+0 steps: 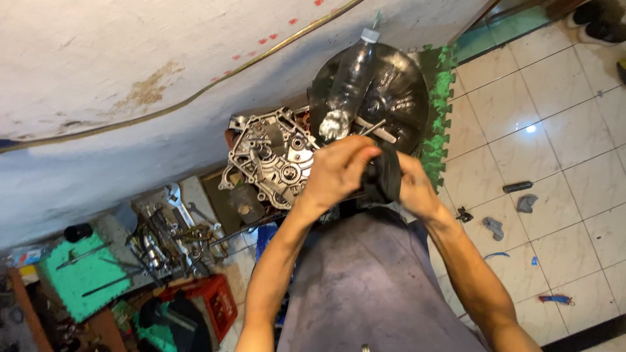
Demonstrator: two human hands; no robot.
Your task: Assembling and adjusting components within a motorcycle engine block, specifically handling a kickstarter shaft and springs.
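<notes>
The person looked down at two bare hands held close together in front of the body. The left hand (339,171) was curled tight around a dark rag (386,177), with the fingers pressed onto the cloth. The right hand (415,186) gripped the other side of the same rag, so the cloth was bunched between both hands, likely so it would not slip. I could not tell if something small was hidden inside the cloth. Just past the hands lay a silver metal engine case (270,160) with round holes in it, flat on the ground where it was easy to reach. Next to it sat a round black pan (404,91). A clear plastic bottle (349,81) with a white cap leaned in the pan, and a metal tool (375,129) rested there too, maybe so drips stayed inside. A green foam mat (438,111) lay under the pan's edge. Off to the left, wrenches and other tools (163,238) were piled near a red crate (218,300). On the white tile floor (561,111) to the right lay a dark handle (517,187) and some small grey scraps (493,228), well apart from the hands.
</notes>
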